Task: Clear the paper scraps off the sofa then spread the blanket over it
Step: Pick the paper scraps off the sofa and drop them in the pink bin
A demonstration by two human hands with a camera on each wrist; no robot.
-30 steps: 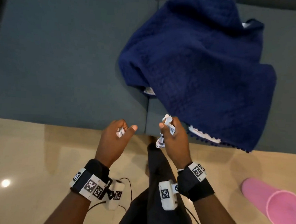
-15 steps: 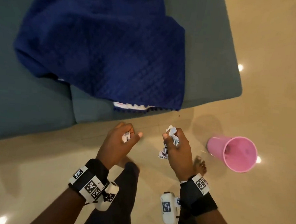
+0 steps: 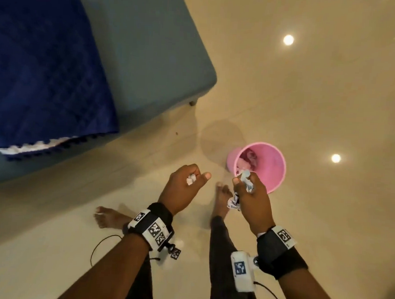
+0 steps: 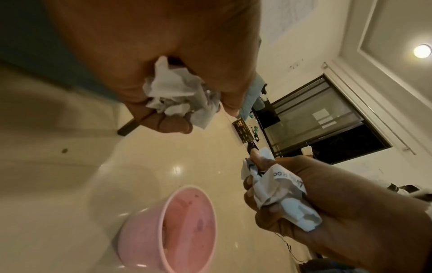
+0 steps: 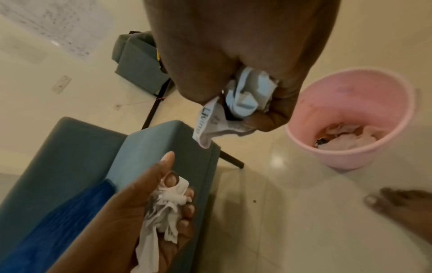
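Pink bin [image 3: 273, 177] now beside hands, crumpled paper [image 5: 346, 140] inside

The pink bin [image 3: 259, 167] stands upright on the floor [image 3: 310, 98], mouth open, with crumpled paper only at its bottom, so the way down into it is free. The right hand [image 3: 250, 198], gripping a paper wad [image 3: 246, 181], sits at the rim's 7 o'clock side. The left hand [image 3: 182, 189], curled around a smaller scrap [image 3: 191, 179], is at 9 o'clock from the bin, with open air between. A bare foot [image 3: 222, 197] lies on the floor between the hands, below their path. The sofa corner [image 3: 174, 62] and the blanket [image 3: 41, 75] on it lie at 10 o'clock, well apart from the bin. From 12 to 5 o'clock around the bin is bare floor.
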